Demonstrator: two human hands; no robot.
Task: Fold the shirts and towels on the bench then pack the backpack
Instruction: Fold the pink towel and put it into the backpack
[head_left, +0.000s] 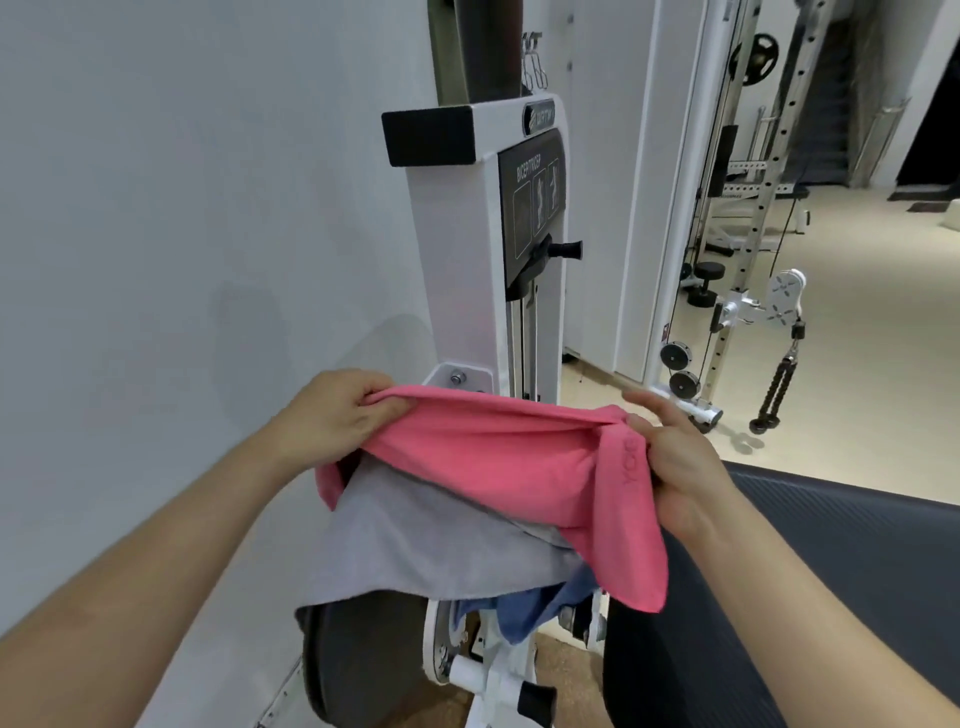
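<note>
Grip check: your left hand (337, 410) and right hand (675, 467) pinch the pink towel (493, 457) along its top edge, spread apart to square it for folding.

Bright, even indoor light, soft shadows, slight overall blur, wide-angle bending at the edges.

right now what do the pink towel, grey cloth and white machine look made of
Pink towel: soft matte fabric, probably microfibre; fine nap, limp drape, tone-on-tone lettering pressed into it.
Grey cloth: thin matte fabric, perhaps a cotton knit; smooth surface, soft folds.
White machine: likely painted metal; hard flat panels, slight sheen, bolts at the base.
</note>
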